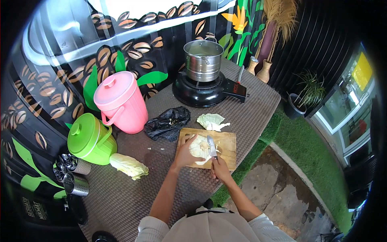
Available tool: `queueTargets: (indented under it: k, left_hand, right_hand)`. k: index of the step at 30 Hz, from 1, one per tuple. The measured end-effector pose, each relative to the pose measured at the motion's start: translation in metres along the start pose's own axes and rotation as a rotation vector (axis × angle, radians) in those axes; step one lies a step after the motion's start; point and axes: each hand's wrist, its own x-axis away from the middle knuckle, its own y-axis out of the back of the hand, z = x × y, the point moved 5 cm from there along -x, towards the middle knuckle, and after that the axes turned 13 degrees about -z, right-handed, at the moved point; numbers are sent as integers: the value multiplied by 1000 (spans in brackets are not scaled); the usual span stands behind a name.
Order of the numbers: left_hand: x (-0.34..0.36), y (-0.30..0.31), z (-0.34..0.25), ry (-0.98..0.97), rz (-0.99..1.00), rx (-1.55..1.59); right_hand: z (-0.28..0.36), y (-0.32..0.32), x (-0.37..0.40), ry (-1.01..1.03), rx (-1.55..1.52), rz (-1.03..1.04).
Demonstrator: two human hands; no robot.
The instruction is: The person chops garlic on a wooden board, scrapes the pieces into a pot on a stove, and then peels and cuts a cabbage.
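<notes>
On the table lies a wooden cutting board (228, 150) with a pale piece of cabbage (200, 147) on it. My left hand (186, 154) is closed around the cabbage's left side, pressing it to the board. In my right hand (220, 168) is a knife (211, 146), its dark handle in my fist and its blade at the cabbage's right edge. Small cut shreds lie beside the blade. Just behind the board rests a loose cabbage leaf (212, 121). A crumpled black plastic bag (167, 123) sits at the board's back left.
A steel pot (203, 61) stands on a black portable stove (199, 92) at the back. Along the left are a pink lidded bucket (125, 105), a green one (89, 139), a napa cabbage (130, 165) and a perforated steel cup (75, 184). The table's right edge borders grass.
</notes>
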Motion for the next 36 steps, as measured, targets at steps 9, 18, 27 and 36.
queueTargets:
  k: [9, 18, 27, 36]
  left_hand:
    - [-41, 14, -19, 155, 16, 221]
    - [-26, -34, -58, -117, -168, 188]
    - [-13, -46, -30, 2, -326, 206]
    - [-8, -42, -45, 5, -372, 143]
  right_hand:
    - [-39, -9, -2, 146, 93, -151]
    - [-13, 22, 13, 494, 338, -596]
    - [-2, 9, 15, 391, 446, -355]
    - [13, 1, 9, 353, 834, -276]
